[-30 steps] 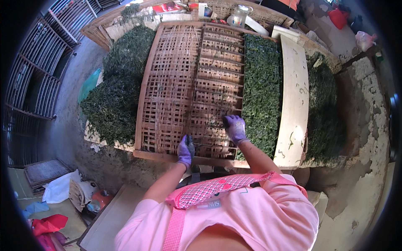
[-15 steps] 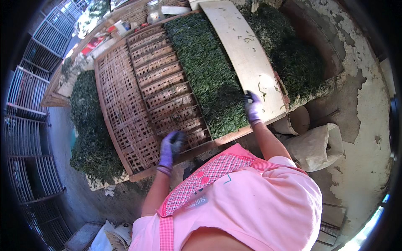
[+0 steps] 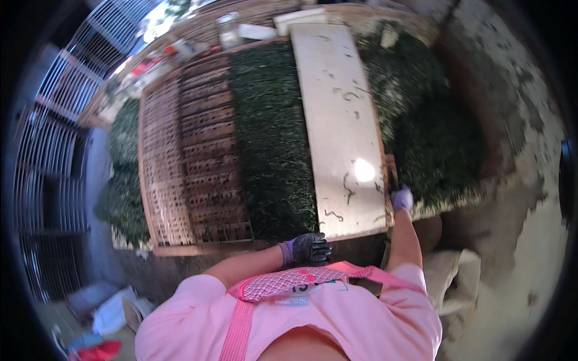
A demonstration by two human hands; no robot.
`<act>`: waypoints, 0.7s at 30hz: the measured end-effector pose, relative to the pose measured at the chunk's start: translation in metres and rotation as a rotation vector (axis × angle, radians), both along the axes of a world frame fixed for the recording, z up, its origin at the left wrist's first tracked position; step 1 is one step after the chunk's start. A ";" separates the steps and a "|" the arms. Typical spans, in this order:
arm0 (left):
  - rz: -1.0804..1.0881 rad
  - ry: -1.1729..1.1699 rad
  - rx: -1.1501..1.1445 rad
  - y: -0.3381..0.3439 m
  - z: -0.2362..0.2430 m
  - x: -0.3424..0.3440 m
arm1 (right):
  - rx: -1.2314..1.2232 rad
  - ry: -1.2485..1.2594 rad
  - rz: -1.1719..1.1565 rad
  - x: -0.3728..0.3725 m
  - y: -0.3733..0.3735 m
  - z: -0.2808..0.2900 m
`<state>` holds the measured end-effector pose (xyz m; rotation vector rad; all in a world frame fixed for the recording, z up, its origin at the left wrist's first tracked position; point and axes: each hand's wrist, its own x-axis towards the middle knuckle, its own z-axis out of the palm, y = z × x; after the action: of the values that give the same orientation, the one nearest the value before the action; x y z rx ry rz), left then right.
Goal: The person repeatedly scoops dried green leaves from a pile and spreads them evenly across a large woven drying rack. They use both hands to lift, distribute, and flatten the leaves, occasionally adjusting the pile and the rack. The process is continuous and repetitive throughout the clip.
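Note:
My right hand (image 3: 402, 199), in a purple glove, reaches to the right edge of a long pale board (image 3: 343, 138), beside a narrow brown piece (image 3: 392, 170). Its fingers are blurred, so whether it grips that piece cannot be told. At the near edge of the frame my left hand (image 3: 308, 248), gloved in purple with dark-coated fingers, is open and holds nothing, its fingers pointing right. A strip of shredded dark green leaves (image 3: 271, 144) lies between the board and a slatted woven tray (image 3: 208, 144). Scraps of green are scattered on the board.
Heaps of green leaves flank the frame on the right (image 3: 442, 144) and left (image 3: 123, 195). A glass jar (image 3: 228, 31) stands at the far side. A pale sack (image 3: 454, 280) is at my right, metal racks (image 3: 51, 150) at far left.
My right hand has gone from the board's surface to its right edge. My left hand has moved right, from the woven tray to the near edge. The view has turned and shifted.

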<state>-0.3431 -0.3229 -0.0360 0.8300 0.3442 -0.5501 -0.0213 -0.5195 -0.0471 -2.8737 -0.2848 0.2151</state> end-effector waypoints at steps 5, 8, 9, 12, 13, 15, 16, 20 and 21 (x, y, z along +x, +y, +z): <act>0.196 0.417 -0.622 -0.023 -0.011 0.004 | 0.611 0.166 -0.102 0.007 -0.049 0.021; -0.022 -0.354 0.175 -0.024 -0.054 -0.010 | 1.195 0.416 -0.112 0.034 -0.094 -0.015; -0.030 -0.270 0.195 -0.014 -0.012 -0.002 | 1.328 0.506 -0.111 0.044 -0.102 -0.014; -0.106 -0.130 0.085 -0.001 0.062 0.004 | 0.839 0.092 0.436 0.046 -0.085 -0.016; -0.136 -0.108 0.021 0.000 0.073 0.003 | 0.824 0.157 0.462 0.045 -0.073 -0.017; 0.058 -0.007 -0.089 -0.003 0.083 0.007 | 0.945 0.156 0.520 0.040 -0.054 -0.023; 0.157 -0.003 -0.112 -0.002 0.081 0.021 | 0.894 0.246 0.454 0.037 -0.049 -0.006; 0.866 0.183 0.569 -0.002 0.107 0.051 | 1.436 0.651 -0.032 -0.021 0.014 0.055; 0.966 0.106 0.673 0.000 0.076 0.043 | 1.431 0.678 0.090 -0.041 0.032 0.073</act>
<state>-0.2999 -0.3232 0.0404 1.1457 0.9858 0.4626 -0.0626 -0.4879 0.0259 -1.2827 -0.2592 0.6430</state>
